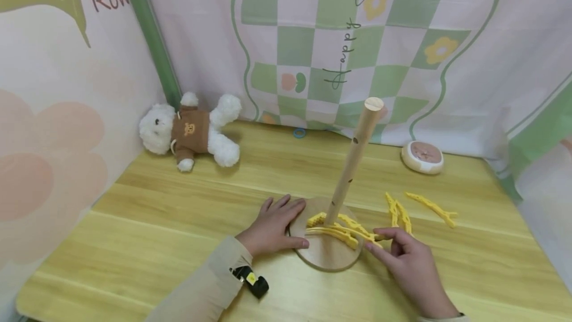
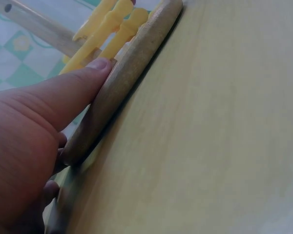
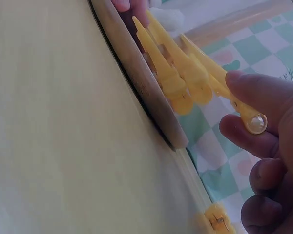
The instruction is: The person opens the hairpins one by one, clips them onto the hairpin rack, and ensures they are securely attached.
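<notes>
- Wood-grain worktop (image 1: 129, 247) seen before a green-and-white checked curtain (image 1: 295, 43) printed with script and flowers.
- Round wooden base (image 1: 328, 260) set on the worktop, toward its near side; wooden post (image 1: 353, 163), marked with dark holes, carried upright on it.
- Base touched at its left side by the left hand (image 1: 274, 227); fingers held apart, thumb rested at the rim.
- Slender yellow piece (image 3: 219, 87) pinched near one end by the right hand (image 1: 408, 262), thumb and fingers clamped on it; its length is held over the base, in front of the post.
- More yellow pieces (image 1: 346, 239) laid on the base around the post's foot; exact count cannot be told.
- Loose pair of yellow pieces (image 1: 393, 208) noted just beyond the right hand; single yellow piece (image 1: 431, 206) farther right.
- White plush toy (image 1: 192, 130), brown-shirted, laid at far left; blue ring (image 1: 294, 133) and rounded pink-topped device (image 1: 422, 158) placed near the curtain.
</notes>
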The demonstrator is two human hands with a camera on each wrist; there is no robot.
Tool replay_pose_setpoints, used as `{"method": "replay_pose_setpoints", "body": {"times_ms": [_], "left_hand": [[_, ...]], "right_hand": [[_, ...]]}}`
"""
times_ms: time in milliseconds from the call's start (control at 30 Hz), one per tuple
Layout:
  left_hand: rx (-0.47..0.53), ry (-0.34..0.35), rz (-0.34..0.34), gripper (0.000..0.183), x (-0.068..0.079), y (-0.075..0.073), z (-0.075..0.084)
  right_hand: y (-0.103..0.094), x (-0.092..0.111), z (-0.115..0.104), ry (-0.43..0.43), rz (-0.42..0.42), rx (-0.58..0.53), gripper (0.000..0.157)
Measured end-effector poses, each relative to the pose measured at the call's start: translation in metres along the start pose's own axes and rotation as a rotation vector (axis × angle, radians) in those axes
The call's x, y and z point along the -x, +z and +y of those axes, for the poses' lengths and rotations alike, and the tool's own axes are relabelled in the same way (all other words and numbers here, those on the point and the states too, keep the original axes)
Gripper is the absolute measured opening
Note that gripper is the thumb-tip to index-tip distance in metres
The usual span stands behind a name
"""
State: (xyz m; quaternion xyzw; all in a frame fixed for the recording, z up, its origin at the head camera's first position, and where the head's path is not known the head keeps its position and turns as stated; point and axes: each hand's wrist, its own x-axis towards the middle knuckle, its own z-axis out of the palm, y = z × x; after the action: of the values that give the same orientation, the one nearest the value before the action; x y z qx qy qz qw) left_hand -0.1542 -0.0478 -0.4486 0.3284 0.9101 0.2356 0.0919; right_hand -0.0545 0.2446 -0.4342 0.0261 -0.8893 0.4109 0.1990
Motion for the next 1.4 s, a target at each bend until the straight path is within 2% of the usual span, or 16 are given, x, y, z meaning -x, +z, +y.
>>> {"method": "replay_pose_setpoints", "body": {"times_ms": [267,467,733,1033,1400], "left_hand": [[0.006,-0.006,-0.002,0.095,0.001,-0.001,0.0],[0.003,0.001,-0.002,0.096,0.0,0.0,0.0],[-0.003,0.011,-0.002,0.096,-0.001,0.002,-0.001],[-0.009,0.015,0.006,0.096,-0.002,0.001,-0.003],[0.007,0.009,0.004,0.096,-0.001,0.0,-0.002]], "right_hand": [[0.008,0.0,-0.005,0.028,-0.034,-0.015,0.027],[0.012,-0.001,-0.007,0.003,-0.024,-0.038,0.029],[0.012,-0.001,-0.006,0.021,-0.022,0.052,0.031],[0.013,-0.003,-0.008,0.017,-0.023,0.037,0.03],[0.016,-0.004,-0.011,0.067,-0.03,0.062,0.035]]}}
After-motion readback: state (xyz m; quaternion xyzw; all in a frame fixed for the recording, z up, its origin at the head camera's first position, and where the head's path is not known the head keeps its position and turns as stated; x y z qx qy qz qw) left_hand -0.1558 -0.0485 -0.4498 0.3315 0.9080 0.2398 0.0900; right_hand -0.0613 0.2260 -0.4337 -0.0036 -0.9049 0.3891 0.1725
